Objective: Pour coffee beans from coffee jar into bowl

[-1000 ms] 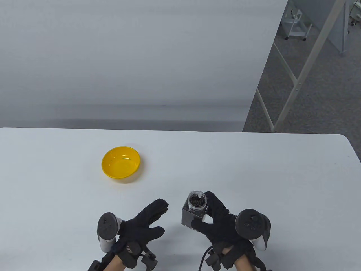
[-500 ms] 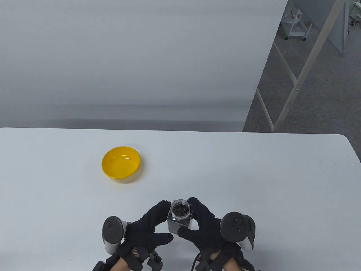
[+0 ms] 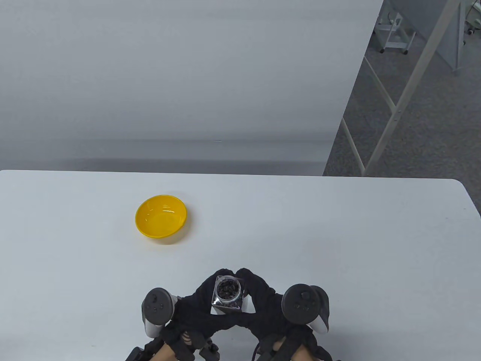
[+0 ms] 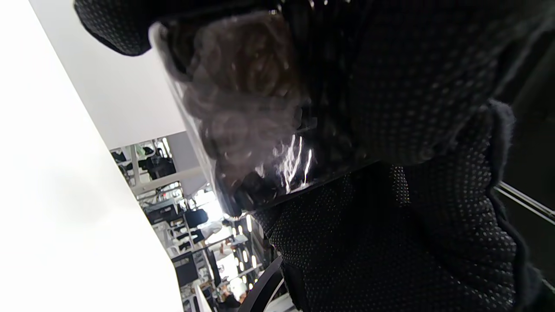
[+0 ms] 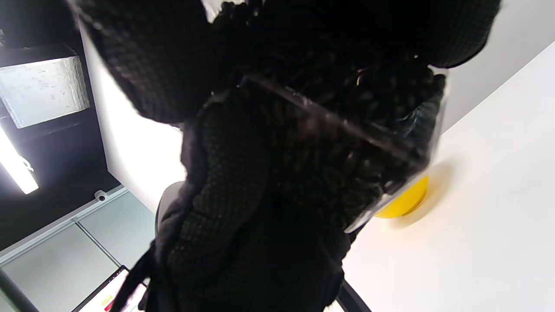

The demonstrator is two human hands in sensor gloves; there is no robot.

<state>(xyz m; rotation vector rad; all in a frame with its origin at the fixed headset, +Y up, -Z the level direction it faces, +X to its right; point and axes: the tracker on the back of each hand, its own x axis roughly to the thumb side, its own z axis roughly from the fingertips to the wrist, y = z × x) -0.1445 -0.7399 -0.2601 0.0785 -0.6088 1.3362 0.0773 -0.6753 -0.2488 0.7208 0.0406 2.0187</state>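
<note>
An open clear coffee jar [image 3: 227,295] full of dark beans is near the table's front edge, upright. My left hand [image 3: 199,306] and my right hand [image 3: 259,301] both grip it, one on each side, fingers meeting around it. In the left wrist view the jar [image 4: 243,108] fills the frame between gloved fingers [image 4: 390,86]. In the right wrist view the jar [image 5: 347,143] shows its beans. An empty yellow bowl [image 3: 161,216] stands on the table to the far left of the jar; a bit of it shows in the right wrist view [image 5: 405,201].
The white table [image 3: 338,244] ends at a rounded right edge. Beyond it to the right there is grey floor with a white metal frame [image 3: 394,109]. A pale wall panel stands behind the table.
My right hand carried the jar left and toward the front edge. My left hand moved in and took hold of the jar's other side. The bowl has not moved.
</note>
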